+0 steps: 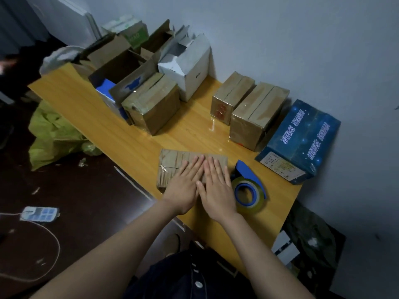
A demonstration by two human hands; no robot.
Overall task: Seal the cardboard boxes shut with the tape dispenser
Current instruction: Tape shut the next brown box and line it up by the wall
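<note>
A small flat cardboard box (172,164) lies near the front edge of the wooden table (90,111). My left hand (183,186) and my right hand (216,186) lie side by side on its top, fingers straight and pressed flat. Just right of my right hand a blue tape dispenser (248,186) with a roll of clear tape rests on the table, not held. Taped brown boxes stand behind: one at centre (153,106), two at right (232,98) (257,115).
Open cardboard boxes (121,67) and a white box (187,65) crowd the table's far left. A blue printed box (302,139) sits at the right against the wall. On the dark floor at left lie a yellow-green bag (54,134) and a power strip (40,213).
</note>
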